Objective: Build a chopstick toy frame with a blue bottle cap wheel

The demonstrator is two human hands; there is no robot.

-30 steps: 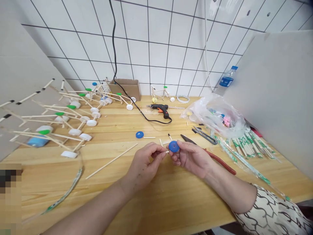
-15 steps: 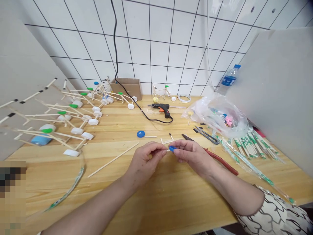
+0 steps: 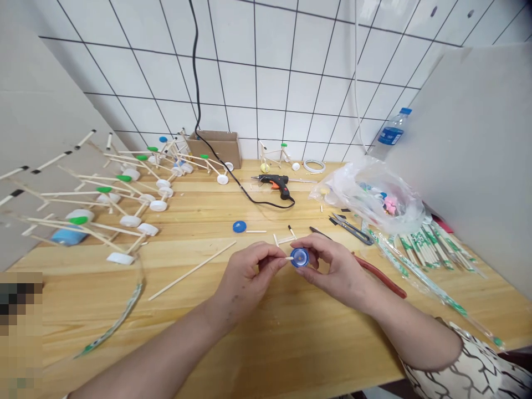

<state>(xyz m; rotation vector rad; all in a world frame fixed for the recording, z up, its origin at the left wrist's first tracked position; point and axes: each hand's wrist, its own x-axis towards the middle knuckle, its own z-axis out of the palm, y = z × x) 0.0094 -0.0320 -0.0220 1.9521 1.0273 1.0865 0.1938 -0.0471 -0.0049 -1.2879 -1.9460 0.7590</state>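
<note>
My right hand (image 3: 332,269) pinches a small blue bottle cap (image 3: 300,257), its hollow side turned towards me. My left hand (image 3: 249,274) pinches a short wooden stick (image 3: 286,259) whose tip touches the cap's left edge. Both hands hover just above the wooden table (image 3: 266,332) near its middle. A second blue cap (image 3: 239,226) with a short stick beside it lies on the table behind my left hand. A few short stick pieces (image 3: 285,238) lie just behind my hands.
Stick-and-cap models (image 3: 124,188) crowd the left side. A long stick (image 3: 191,270) lies left of my hands. A black glue gun (image 3: 276,182) with its cord, a cardboard box (image 3: 216,147), a plastic bag (image 3: 369,197), red-handled pliers (image 3: 374,271), small scissors (image 3: 351,227), wrapped chopsticks (image 3: 428,246) and a water bottle (image 3: 390,133) are around.
My right hand has turned the blue cap: its flat top faced me, then its edge, and now its hollow side. The stick stays at the cap's left edge.
</note>
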